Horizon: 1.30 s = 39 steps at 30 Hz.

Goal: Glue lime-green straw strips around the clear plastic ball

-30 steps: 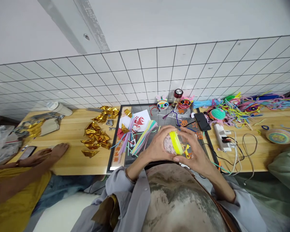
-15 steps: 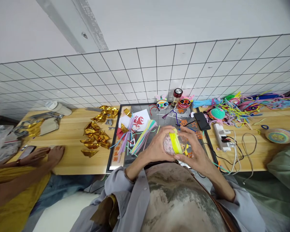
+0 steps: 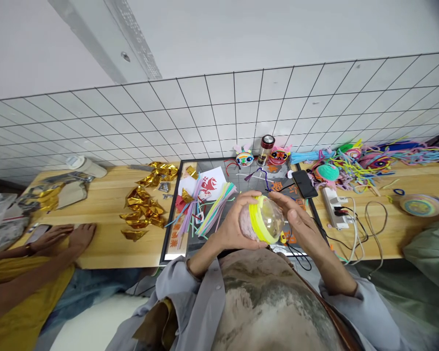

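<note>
A clear round ball hangs over the table's front edge, with a bright yellow band of pipe cleaners around its middle. Its left part is covered in something pale pink, while the right part is see-through. My left hand wraps round the pink side, thumb below and fingers above. Beside the clear side is my right hand, its fingers stretched out; whether a fingertip touches the ball I cannot tell. A bundle of pastel pipe cleaners lies left of the ball on a dark framed board.
Shiny gold pieces lie to the left, near another person's hands. A thermos stands between two small decorated figures at the back. To the right are a phone, a power strip with cables and a pipe-cleaner heap.
My right hand has loosened from the ball and moved slightly right, fingers straighter. The ball has turned in my left hand, so more of its clear side shows.
</note>
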{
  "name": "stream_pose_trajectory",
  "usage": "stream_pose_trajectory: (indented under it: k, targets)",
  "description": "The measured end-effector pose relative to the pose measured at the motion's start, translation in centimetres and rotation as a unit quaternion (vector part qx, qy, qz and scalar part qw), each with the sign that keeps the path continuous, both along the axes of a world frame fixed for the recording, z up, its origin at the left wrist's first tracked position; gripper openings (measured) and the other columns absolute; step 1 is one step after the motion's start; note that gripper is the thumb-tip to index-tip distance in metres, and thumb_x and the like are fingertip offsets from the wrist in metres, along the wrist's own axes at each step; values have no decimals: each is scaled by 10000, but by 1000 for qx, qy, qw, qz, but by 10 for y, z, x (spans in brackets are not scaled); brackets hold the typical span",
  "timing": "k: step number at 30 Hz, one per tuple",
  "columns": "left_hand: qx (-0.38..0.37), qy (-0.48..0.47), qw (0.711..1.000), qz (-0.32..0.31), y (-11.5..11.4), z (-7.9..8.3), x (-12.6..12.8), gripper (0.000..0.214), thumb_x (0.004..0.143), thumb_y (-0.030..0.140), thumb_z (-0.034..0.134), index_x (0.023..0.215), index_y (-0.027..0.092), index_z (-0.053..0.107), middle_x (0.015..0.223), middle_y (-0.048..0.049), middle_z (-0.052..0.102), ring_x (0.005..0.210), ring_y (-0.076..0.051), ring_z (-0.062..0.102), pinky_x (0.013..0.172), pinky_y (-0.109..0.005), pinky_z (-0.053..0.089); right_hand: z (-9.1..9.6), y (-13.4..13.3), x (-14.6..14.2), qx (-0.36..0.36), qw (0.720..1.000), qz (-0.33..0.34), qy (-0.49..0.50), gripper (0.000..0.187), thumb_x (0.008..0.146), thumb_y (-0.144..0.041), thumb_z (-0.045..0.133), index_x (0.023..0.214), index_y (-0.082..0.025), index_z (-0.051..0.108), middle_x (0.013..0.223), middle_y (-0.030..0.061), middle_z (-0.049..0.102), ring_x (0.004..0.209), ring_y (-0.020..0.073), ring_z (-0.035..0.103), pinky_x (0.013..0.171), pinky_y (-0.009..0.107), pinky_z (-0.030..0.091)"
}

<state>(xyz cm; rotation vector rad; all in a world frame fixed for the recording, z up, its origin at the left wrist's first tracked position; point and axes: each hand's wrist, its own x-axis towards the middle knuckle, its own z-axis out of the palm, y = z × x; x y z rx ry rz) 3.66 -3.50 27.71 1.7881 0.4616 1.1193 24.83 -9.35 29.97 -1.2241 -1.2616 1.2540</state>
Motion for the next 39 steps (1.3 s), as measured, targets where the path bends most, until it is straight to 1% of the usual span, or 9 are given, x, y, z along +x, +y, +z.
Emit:
stream_pose_trajectory:
  k: [5, 10, 14, 21, 25, 27, 31, 34, 39]
  targets:
    - [-140, -56, 988, -23, -3, -3, 0, 919, 543, 591, 918, 1265, 274, 447, 1520, -160, 471, 1429, -367, 471, 1170, -547, 366, -7, 1, -9, -27, 999, 11, 37, 653, 926, -769, 454, 1364, -316, 627, 1483, 56, 598, 1430, 305, 497, 1213, 501, 377]
    - [-112, -103, 987, -59, -1, -4, 5, 883, 550, 506, 942, 1277, 293, 488, 1398, -104, 549, 1365, -343, 528, 1135, -512, 412, -5, 4, -9, -5, 1000, 7, 22, 572, 944, -735, 459, 1252, -299, 663, 1439, 61, 613, 1410, 296, 501, 1228, 501, 347]
    - [-88, -84, 992, -44, -2, 1, 5, 859, 570, 461, 945, 1291, 301, 507, 1439, -110, 524, 1386, -338, 508, 1153, -516, 401, 5, 8, -8, 41, 999, 4, -24, 564, 944, -735, 456, 1251, -319, 683, 1448, 53, 589, 1429, 294, 474, 1232, 503, 334]
    - [-138, -26, 990, -30, -3, 3, 0, 1047, 548, 576, 917, 1438, 249, 472, 1530, -157, 480, 1444, -388, 450, 1230, -552, 328, 16, 12, -9, 57, 995, 13, -77, 592, 929, -764, 447, 1177, -298, 714, 1368, 79, 619, 1367, 296, 527, 1168, 468, 410]
    - [-154, -38, 987, -26, -1, 5, 3, 928, 495, 583, 929, 1295, 233, 614, 1476, -148, 547, 1431, -403, 460, 1226, -554, 332, 14, 14, -10, 51, 997, 12, -60, 582, 925, -762, 468, 1170, -295, 715, 1372, 72, 625, 1369, 285, 530, 1186, 465, 392]
    - [-234, -82, 969, -20, -1, 6, 6, 921, 488, 599, 922, 1280, 237, 624, 1425, -133, 596, 1361, -387, 533, 1171, -527, 406, 11, 15, -13, 29, 999, 6, -22, 603, 928, -768, 452, 1210, -299, 704, 1395, 67, 630, 1367, 279, 541, 1196, 472, 388]
    - [-394, -170, 903, -8, -3, 10, 12, 857, 493, 564, 915, 1232, 225, 644, 1347, -115, 665, 1259, -361, 619, 1072, -472, 497, 4, 15, -20, -34, 998, -23, 39, 696, 922, -810, 387, 1260, -281, 687, 1391, 76, 668, 1364, 289, 564, 1191, 486, 410]
    - [-449, -197, 872, -6, -4, 11, 17, 779, 512, 518, 907, 1185, 217, 658, 1278, -110, 713, 1248, -356, 636, 1060, -467, 510, -1, 14, -21, -55, 996, -42, 49, 746, 895, -843, 389, 1296, -275, 659, 1392, 88, 672, 1375, 306, 563, 1175, 505, 434]
    - [-490, -208, 846, 12, -3, 10, 24, 754, 555, 482, 902, 1209, 213, 639, 1191, -92, 742, 1195, -333, 677, 1013, -446, 535, -3, 11, -20, -24, 995, -95, -29, 893, 807, -816, 602, 1516, -299, 434, 1616, 118, 441, 1511, 323, 391, 1201, 546, 386]
